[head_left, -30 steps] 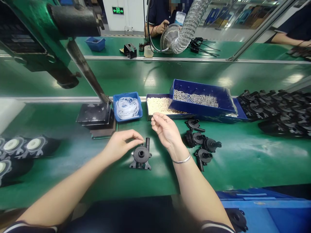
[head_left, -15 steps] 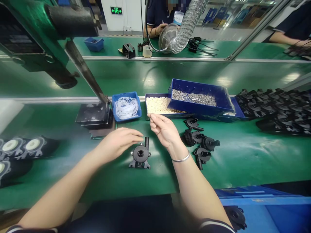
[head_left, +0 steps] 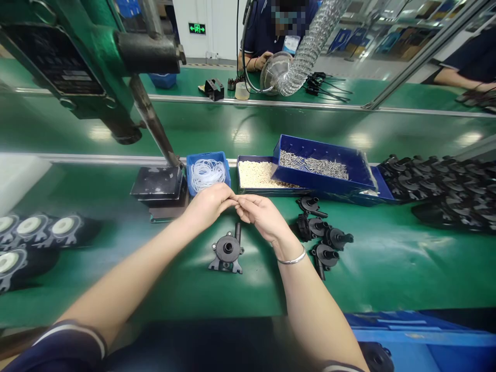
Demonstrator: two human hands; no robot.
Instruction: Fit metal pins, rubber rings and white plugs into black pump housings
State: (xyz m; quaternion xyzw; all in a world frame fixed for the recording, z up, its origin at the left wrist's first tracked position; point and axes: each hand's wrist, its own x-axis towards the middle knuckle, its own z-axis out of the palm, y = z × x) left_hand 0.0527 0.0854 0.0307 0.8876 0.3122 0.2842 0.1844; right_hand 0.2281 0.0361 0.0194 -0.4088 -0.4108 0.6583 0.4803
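My left hand (head_left: 212, 202) and my right hand (head_left: 262, 216) meet at the fingertips above the bench. Both are closed in a pinch; whatever lies between the fingers is too small or too hidden to name. Below them a black pump housing (head_left: 228, 249) with an upright spout rests on the green bench, touched by neither hand. Just behind my left hand stands a small blue bin of white rubber rings (head_left: 207, 173). Beyond my right hand are a tray of small cream-coloured pieces (head_left: 256, 174) and a blue bin of metal pins (head_left: 313, 166).
Several black pump parts (head_left: 323, 232) lie right of my right hand, with many more (head_left: 445, 186) at the far right. A green press (head_left: 93, 67) rises at left over a black block (head_left: 158, 185). Housings with white discs (head_left: 33, 227) stand far left. A co-worker (head_left: 271, 31) sits opposite.
My left hand has risen and moved right to meet the right fingertips, its fingers going from stretched out to pinched. The pump housing stays on the bench; the view has shifted slightly.
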